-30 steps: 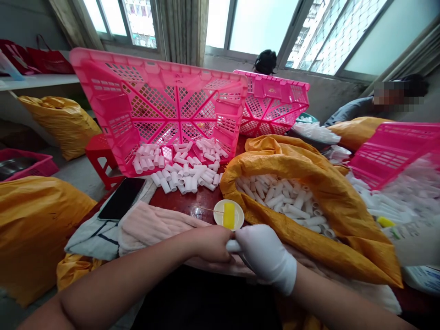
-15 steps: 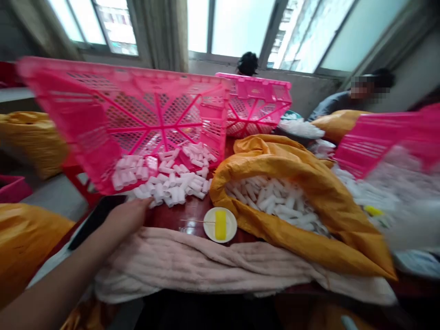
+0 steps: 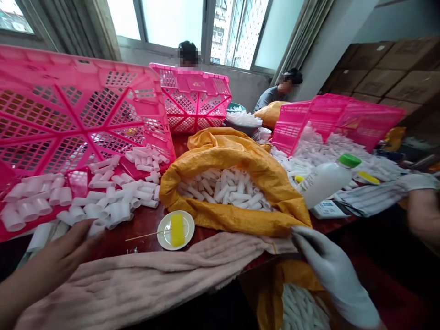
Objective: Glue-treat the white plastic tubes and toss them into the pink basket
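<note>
My bare left hand is at the lower left, its fingers closed around a white plastic tube at the front of a loose pile of tubes. My right hand wears a white glove. Its curled fingers meet the lower right edge of an orange woven sack; what they hold, if anything, is hidden. White tubes fill the sack's mouth. Between the hands, a small white plate carries a yellow block and a thin stick.
Pink crates lie tipped behind the tubes. A pinkish towel runs along the table's front edge. Below my right hand is another sack of tubes. A green-capped bottle and a co-worker's gloved hand are at right.
The view has swung right, so the crates and sack appear farther left. My right hand has come into view by the sack's edge. My left hand is now at a tube.
</note>
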Demonstrator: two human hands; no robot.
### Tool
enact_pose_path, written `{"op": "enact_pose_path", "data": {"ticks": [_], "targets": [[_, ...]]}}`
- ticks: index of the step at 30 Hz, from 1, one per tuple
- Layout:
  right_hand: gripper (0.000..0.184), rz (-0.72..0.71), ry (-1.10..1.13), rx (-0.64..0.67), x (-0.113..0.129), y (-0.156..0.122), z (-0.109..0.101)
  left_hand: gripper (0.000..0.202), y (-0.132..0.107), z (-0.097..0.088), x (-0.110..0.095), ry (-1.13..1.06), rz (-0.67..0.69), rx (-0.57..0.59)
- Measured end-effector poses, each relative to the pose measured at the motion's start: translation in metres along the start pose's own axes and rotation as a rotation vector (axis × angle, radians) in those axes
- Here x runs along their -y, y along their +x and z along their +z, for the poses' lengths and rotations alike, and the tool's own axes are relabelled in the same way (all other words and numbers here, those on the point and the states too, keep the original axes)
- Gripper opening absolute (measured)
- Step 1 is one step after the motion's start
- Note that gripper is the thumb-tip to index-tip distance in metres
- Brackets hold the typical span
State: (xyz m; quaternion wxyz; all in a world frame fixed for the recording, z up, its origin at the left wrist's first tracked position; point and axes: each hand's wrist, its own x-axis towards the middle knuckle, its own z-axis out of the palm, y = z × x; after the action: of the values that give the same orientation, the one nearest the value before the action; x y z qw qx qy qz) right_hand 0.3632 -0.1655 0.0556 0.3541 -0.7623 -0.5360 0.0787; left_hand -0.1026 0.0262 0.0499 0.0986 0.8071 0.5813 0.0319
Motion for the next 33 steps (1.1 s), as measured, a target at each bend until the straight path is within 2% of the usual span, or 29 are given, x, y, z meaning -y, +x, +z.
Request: {"op": "enact_pose_path", "data": {"ticks": [2, 4, 7, 9, 11, 13, 14, 17, 20, 23, 27, 33], "targets": [[0.028, -0.198, -0.095, 0.114, 0.044, 0.047, 0.022, 0.035, 0.000, -0.001, -0.031, -0.214, -0.070, -0.010], [0.031, -0.223, -0.373, 0.289, 0.073, 0.088, 0.048, 0.031, 0.002, 0.003, -0.058, -0.291, -0.086, -0.006], [0.017, -0.162, -0.608, 0.474, 0.092, 0.129, 0.077, 0.015, 0.006, 0.012, -0.082, -0.153, 0.017, -0.014], [0.012, -0.183, -0.581, 0.442, 0.098, 0.136, 0.081, 0.011, 0.009, 0.021, -0.087, -0.080, 0.087, -0.010], [0.018, -0.204, -0.376, 0.362, 0.104, 0.126, 0.078, 0.012, 0.011, 0.029, -0.086, -0.080, 0.121, 0.035], [0.025, -0.167, 0.030, 0.366, 0.110, 0.103, 0.082, 0.013, 0.013, 0.037, -0.085, -0.126, 0.118, 0.089], [0.029, -0.112, 0.273, 0.418, 0.112, 0.089, 0.088, 0.013, 0.013, 0.041, -0.084, -0.159, 0.114, 0.107], [0.035, 0.137, 0.896, 0.613, 0.118, 0.051, 0.126, 0.014, 0.016, 0.050, -0.083, -0.270, 0.089, 0.124], [0.029, 0.297, 1.260, 0.695, 0.120, 0.032, 0.164, 0.015, 0.017, 0.058, -0.083, -0.342, 0.052, 0.114], [0.027, 0.378, 1.371, 0.736, 0.120, 0.030, 0.182, 0.017, 0.017, 0.063, -0.083, -0.383, 0.033, 0.101], [0.033, 0.406, 1.359, 0.761, 0.115, 0.033, 0.184, 0.019, 0.018, 0.065, -0.082, -0.451, 0.034, 0.096], [0.025, 0.438, 1.371, 0.636, 0.114, 0.029, 0.186, 0.019, 0.016, 0.066, -0.081, -0.537, 0.029, 0.091]]}}
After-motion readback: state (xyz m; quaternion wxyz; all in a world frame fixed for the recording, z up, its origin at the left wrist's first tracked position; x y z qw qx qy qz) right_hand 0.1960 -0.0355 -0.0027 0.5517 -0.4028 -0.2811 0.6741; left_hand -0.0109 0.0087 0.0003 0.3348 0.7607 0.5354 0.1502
